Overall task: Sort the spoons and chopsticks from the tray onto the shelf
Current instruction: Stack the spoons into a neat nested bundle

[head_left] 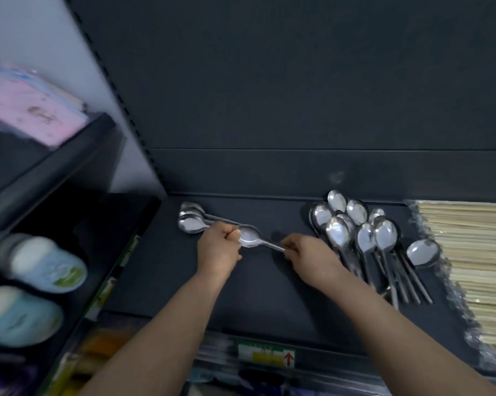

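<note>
Pinching a shiny oval-bowled spoon (251,238), left fingers (232,234) at bowl, right fingers (289,247) on handle

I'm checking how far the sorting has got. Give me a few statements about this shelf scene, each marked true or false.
1. The right hand pinches the handle of a spoon. True.
2. That spoon's bowl points toward the chopsticks. False: its bowl lies at the left hand, and the chopsticks lie at the far right.
3. A small group of spoons lies left of both hands. True.
4. The larger spoon pile has its bowls toward the person. False: the bowls point away and the handles point toward the person.
</note>
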{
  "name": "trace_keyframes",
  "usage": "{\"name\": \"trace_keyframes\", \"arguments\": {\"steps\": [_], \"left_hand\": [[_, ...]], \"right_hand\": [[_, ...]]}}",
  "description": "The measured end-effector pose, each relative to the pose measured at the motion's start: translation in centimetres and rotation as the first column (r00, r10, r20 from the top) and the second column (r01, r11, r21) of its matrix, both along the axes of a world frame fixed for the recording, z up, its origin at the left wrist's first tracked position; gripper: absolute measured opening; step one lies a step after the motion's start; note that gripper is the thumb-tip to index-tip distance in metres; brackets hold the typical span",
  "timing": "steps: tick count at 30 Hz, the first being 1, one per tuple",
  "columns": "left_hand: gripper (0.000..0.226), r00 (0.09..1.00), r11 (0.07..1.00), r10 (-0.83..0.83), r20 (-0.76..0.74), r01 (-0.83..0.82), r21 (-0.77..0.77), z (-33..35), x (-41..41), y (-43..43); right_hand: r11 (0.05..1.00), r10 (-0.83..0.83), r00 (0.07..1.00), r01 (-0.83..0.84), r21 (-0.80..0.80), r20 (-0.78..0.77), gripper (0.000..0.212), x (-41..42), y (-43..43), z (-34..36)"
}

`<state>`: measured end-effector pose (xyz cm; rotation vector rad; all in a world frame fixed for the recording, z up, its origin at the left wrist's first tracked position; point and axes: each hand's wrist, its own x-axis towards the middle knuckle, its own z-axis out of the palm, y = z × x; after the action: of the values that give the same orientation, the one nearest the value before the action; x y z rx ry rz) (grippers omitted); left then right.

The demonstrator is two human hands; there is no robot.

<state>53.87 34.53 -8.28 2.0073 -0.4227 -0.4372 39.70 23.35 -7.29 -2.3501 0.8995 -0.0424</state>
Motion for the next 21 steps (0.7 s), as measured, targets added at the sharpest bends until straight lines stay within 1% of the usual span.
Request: {"name": "trace_keyframes", "arguments": {"steps": [3,5,8,13,16,18,21], "left_hand": [[0.015,0.995,0.995,0.097,0.0,-0.097,-0.016,-0.3,2.7,3.4],[0.015,0.991,0.991,0.134,0.021,-0.134,-0.01,-0.2,4.5,5.0],[0.017,0.987,0.988,0.15,0.061,-0.152,0.039,-0.5,7.1,6.3],[0.012,0.981,0.988,0.098,0.169,-0.116,0.102,-2.1,10.2,6.8],[0.014,0.974,0.989,0.043,0.224,-0.073,0.13,-1.9,10.6,6.6],[0.017,0.956,0.979,0.0,0.293,-0.06,0.195,-1.4,10.9,6.5],[0.019,0.913,0.972,-0.058,0.403,-0.04,0.232,-0.8,11.0,6.5]], "right_hand": [[0.985,0.126,0.992,-0.127,-0.114,-0.01,0.027,3.4,2.0,-0.3],[0.974,0.152,0.988,-0.149,-0.172,0.006,0.026,5.5,3.1,-0.5],[0.958,0.16,0.987,-0.147,-0.247,0.032,0.026,7.9,4.3,-0.9],[0.909,0.139,0.99,-0.121,-0.398,0.017,0.027,10.5,5.2,-1.9],[0.87,0.081,0.997,-0.078,-0.486,-0.014,0.027,11.2,5.3,-2.4],[0.833,0.03,1.0,-0.031,-0.553,-0.011,0.025,11.4,5.5,-2.6],[0.774,-0.006,1.0,0.004,-0.633,-0.001,0.032,11.5,5.6,-3.1]]}}
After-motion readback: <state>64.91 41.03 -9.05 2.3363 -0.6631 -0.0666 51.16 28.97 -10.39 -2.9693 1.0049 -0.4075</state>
